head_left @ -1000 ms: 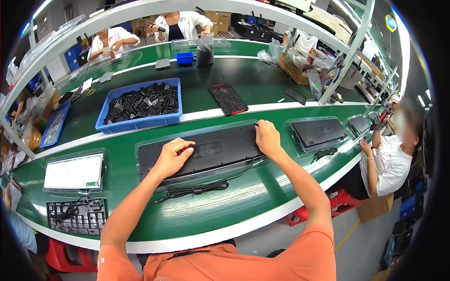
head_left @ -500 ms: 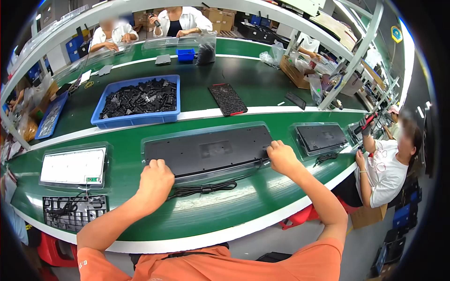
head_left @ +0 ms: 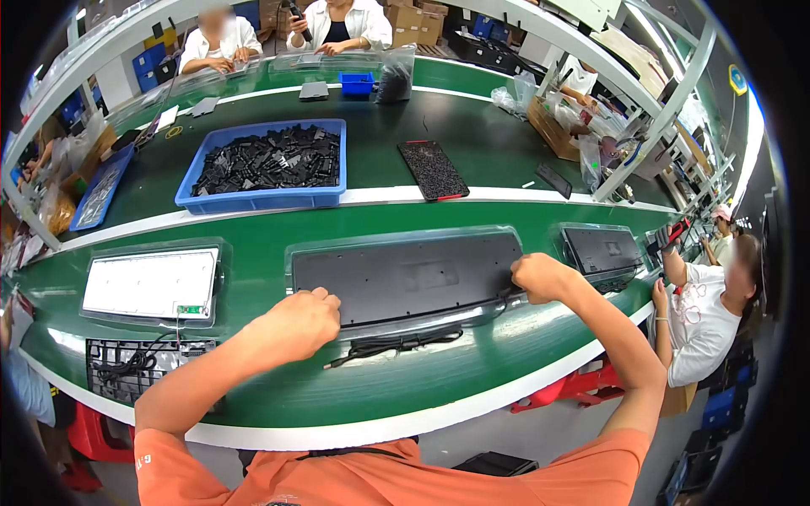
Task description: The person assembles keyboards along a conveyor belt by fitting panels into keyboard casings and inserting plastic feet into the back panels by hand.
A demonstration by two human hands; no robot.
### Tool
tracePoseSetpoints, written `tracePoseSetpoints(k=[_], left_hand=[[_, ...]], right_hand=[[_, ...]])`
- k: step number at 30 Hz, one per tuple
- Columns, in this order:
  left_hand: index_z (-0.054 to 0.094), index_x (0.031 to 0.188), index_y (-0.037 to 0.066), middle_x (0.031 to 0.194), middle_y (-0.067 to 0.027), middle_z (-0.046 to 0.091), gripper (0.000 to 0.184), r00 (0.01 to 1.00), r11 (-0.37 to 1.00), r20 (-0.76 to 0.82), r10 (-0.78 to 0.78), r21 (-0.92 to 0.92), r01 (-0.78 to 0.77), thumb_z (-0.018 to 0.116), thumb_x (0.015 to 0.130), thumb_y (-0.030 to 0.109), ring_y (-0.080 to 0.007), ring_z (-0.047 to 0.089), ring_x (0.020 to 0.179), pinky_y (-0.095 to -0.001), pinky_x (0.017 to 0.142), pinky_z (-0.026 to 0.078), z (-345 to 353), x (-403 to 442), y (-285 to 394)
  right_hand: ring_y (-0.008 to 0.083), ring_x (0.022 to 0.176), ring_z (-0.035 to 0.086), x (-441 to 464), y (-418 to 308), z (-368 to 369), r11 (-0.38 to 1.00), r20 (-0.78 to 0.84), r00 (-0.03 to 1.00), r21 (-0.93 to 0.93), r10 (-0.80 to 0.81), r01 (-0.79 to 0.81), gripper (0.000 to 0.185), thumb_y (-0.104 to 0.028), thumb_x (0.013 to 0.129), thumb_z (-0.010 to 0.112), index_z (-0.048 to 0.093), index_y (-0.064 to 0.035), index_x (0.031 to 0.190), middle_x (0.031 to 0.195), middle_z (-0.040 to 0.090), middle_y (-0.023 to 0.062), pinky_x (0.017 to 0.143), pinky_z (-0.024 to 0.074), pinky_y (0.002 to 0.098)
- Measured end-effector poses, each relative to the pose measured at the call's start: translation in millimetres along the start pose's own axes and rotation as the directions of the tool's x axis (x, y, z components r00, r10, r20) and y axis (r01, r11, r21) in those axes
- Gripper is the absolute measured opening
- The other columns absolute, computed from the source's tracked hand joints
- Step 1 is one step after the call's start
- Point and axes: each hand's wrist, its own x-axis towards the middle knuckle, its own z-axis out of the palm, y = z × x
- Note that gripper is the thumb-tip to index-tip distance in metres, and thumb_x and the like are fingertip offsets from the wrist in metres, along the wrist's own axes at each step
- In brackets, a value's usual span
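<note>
A black keyboard (head_left: 405, 278) lies underside up in a clear plastic tray (head_left: 506, 234) on the green worktop. My left hand (head_left: 310, 322) is closed at its near left corner, fingers curled. At the right end, my right hand (head_left: 542, 277) is closed on the keyboard's edge, close to where the cable leaves the case. Both sets of fingertips are partly hidden. A bundled black cable (head_left: 405, 341) rests in front of the keyboard, its plug end pointing left.
To the left are a white panel (head_left: 152, 284) in a clear tray and a black keyboard frame (head_left: 118, 384). Another black keyboard (head_left: 603, 250) lies right. Behind are a blue bin (head_left: 261, 201) of small black parts and a dark speckled slab (head_left: 433, 170). Co-workers sit opposite and at right.
The camera view has shifted, so the bench appears farther right and slightly higher. Both hands stay at the keyboard's two ends. More of the cable's plug end shows.
</note>
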Motion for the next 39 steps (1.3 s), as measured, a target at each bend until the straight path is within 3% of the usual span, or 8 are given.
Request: tracePoseSetpoints(k=[3, 7, 12, 17, 23, 26, 36, 39], left_hand=[[0.067, 0.072, 0.000, 0.074, -0.0115, 0.061, 0.005, 0.997, 0.981, -0.020, -0.073, -0.181, 0.068, 0.064, 0.075, 0.002, -0.0225, 0.060, 0.068, -0.0318, 0.063, 0.053, 8, 2, -23], [0.064, 0.069, 0.001, 0.063, -0.0071, 0.067, 0.016, 0.792, 0.186, 0.490, -0.364, -0.795, 0.577, 0.072, 0.081, 0.008, -0.0187, 0.061, 0.052, -0.0311, 0.052, 0.050, -2, 16, -49], [0.065, 0.074, 0.000, 0.062, -0.0060, 0.065, 0.015, 0.805, 0.485, 0.059, -0.590, -0.772, 0.412, 0.074, 0.082, 0.009, -0.0174, 0.054, 0.049, -0.0304, 0.050, 0.045, 11, -44, -16], [0.064, 0.088, 0.003, 0.078, -0.0060, 0.063, 0.017, 0.825, 0.569, 0.190, -0.532, -0.641, 0.515, 0.075, 0.082, 0.015, -0.0241, 0.059, 0.066, -0.0344, 0.064, 0.048, -21, -179, 14], [0.066, 0.092, 0.004, 0.093, -0.0066, 0.066, 0.021, 0.557, 0.477, 0.278, -0.783, -0.307, 0.824, 0.078, 0.080, 0.017, -0.0279, 0.062, 0.084, -0.0369, 0.078, 0.050, -36, -331, 46], [0.067, 0.093, 0.005, 0.097, -0.0067, 0.067, 0.022, 0.428, 0.390, 0.217, -0.877, -0.197, 0.899, 0.078, 0.080, 0.018, -0.0287, 0.063, 0.088, -0.0374, 0.082, 0.049, -33, -367, 52], [0.068, 0.102, 0.005, 0.100, -0.0053, 0.067, 0.028, 0.691, 0.746, -0.300, -0.657, -0.126, 0.654, 0.077, 0.084, 0.025, -0.0260, 0.060, 0.085, -0.0383, 0.085, 0.046, -1, -391, 52], [0.065, 0.096, 0.007, 0.095, -0.0047, 0.064, 0.033, 0.487, 0.625, -0.607, -0.628, -0.021, 0.780, 0.075, 0.086, 0.036, -0.0243, 0.056, 0.080, -0.0388, 0.085, 0.042, 0, -363, 35]], right_hand=[[0.0241, 0.069, 0.066, 6, 15, -7, 0.979, 0.129, 0.987, 0.168, 0.093, -0.114, 0.004, -0.004, 0.066, 0.070, 0.069, -0.0024, 0.069, 0.077, 0.068, 0.0042, 0.064, 0.0539, 0.0345], [0.0167, 0.061, 0.063, 18, 66, -9, 0.388, 0.570, 0.805, 0.713, 0.164, -0.584, 0.022, -0.015, 0.070, 0.088, 0.069, -0.0042, 0.072, 0.068, 0.067, 0.0037, 0.059, 0.0500, 0.0282], [0.0187, 0.062, 0.063, 33, 81, -6, 0.516, 0.754, 0.583, 0.386, 0.301, -0.765, 0.023, -0.018, 0.070, 0.089, 0.070, -0.0058, 0.074, 0.070, 0.069, 0.0059, 0.058, 0.0501, 0.0306], [0.0303, 0.071, 0.063, 88, -37, -89, 0.846, 0.057, 0.935, 0.410, 0.350, -0.342, 0.018, -0.017, 0.073, 0.078, 0.068, -0.0032, 0.079, 0.077, 0.070, 0.0089, 0.068, 0.0514, 0.0383], [0.0327, 0.071, 0.065, 200, -190, -153, 0.879, -0.663, 0.726, 0.220, -0.185, 0.424, 0.012, -0.013, 0.081, 0.070, 0.062, -0.0058, 0.084, 0.076, 0.061, 0.0118, 0.064, 0.0507, 0.0416], [0.0334, 0.067, 0.065, 238, -250, -170, 0.808, -0.694, 0.673, 0.228, -0.257, 0.544, 0.013, -0.016, 0.086, 0.067, 0.059, -0.0066, 0.089, 0.077, 0.062, 0.0113, 0.059, 0.0502, 0.0413], [0.0349, 0.060, 0.063, 264, -268, -190, 0.704, -0.501, 0.734, 0.298, -0.459, 0.644, 0.020, -0.014, 0.093, 0.058, 0.059, -0.0062, 0.112, 0.075, 0.065, 0.0147, 0.058, 0.0501, 0.0431], [0.0373, 0.067, 0.066, 265, -272, -202, 0.640, -0.444, 0.783, 0.459, -0.435, 0.616, 0.019, -0.012, 0.094, 0.056, 0.062, -0.0050, 0.111, 0.084, 0.070, 0.0183, 0.063, 0.0526, 0.0438]])
